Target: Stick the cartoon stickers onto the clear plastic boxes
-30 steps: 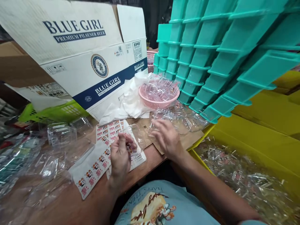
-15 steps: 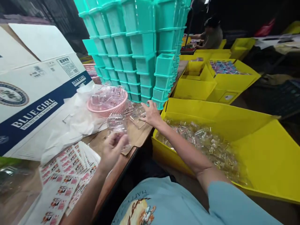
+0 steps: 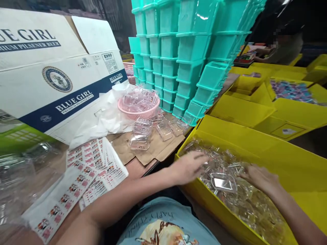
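Note:
My left hand (image 3: pixel 190 166) hangs over the near side of a yellow box (image 3: pixel 255 136), its fingers stretched out and slightly blurred, with no object visible in them. Inside that box, my right hand (image 3: pixel 263 178) points leftward; its fingertips are close to a clear plastic case (image 3: pixel 235 168), and blur hides whether they grip it. Between the hands, a clear rectangular case (image 3: pixel 223 182) catches a bright white reflection. A heap of similar clear cases (image 3: pixel 245 204) fills the box beneath. On the brown cardboard to the left, small stacks of clear cases (image 3: pixel 142 126) sit in front of a pink basket (image 3: pixel 139 114).
Stacked turquoise bins (image 3: pixel 190 47) rise at the back of the table. Sticker sheets (image 3: pixel 74 190) lie at left, near a white-and-blue carton (image 3: pixel 84 78) and crumpled white sheeting (image 3: pixel 109 115). More yellow boxes (image 3: pixel 245 107) stand behind; a person (image 3: pixel 286 51) is at the far right.
Both hands have moved right from the table to the yellow box. The clear cases by my left hand now lie on the cardboard. The view has turned, shifting the scene.

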The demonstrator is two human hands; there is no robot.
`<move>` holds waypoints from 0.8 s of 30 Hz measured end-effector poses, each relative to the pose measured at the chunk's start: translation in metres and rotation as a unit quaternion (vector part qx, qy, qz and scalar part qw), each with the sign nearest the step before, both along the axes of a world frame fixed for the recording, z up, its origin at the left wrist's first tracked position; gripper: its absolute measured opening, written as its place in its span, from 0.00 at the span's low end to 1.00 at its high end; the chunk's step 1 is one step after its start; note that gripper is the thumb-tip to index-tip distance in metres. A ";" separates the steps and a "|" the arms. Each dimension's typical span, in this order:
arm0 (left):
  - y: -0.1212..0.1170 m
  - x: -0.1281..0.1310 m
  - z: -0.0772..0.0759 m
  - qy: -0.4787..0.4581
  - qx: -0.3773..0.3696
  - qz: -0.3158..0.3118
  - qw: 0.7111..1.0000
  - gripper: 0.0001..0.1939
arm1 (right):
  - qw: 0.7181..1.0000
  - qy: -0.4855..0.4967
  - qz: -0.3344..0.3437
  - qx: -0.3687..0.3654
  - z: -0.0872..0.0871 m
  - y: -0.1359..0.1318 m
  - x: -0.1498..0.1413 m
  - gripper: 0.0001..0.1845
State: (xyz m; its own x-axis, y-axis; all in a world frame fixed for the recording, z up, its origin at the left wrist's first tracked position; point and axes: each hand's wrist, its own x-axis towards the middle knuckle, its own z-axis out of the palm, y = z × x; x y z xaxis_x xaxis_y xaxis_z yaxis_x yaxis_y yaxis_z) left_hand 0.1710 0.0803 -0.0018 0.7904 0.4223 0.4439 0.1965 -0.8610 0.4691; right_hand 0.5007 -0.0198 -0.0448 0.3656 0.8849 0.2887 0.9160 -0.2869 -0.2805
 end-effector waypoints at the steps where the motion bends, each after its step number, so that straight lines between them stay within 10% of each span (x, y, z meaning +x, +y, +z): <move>1: 0.017 -0.016 0.007 -0.002 0.007 0.019 1.000 0.23 | 0.999 -0.001 0.032 0.000 0.000 0.017 -0.016 0.23; 7: 0.101 -0.048 0.017 0.200 0.062 0.277 0.938 0.51 | 0.976 -0.011 0.211 0.045 0.041 0.163 -0.166 0.28; 10: 0.108 -0.052 0.006 0.225 0.057 0.304 0.924 0.43 | 0.977 -0.017 0.201 0.071 0.038 0.197 -0.203 0.34; 18: 0.114 -0.058 -0.004 0.215 0.037 0.329 0.919 0.35 | 0.979 0.046 0.148 0.130 0.009 0.211 -0.192 0.32; 24: 0.089 -0.055 0.017 0.210 0.045 0.278 0.936 0.38 | 0.986 0.098 0.075 0.111 0.006 0.242 -0.181 0.29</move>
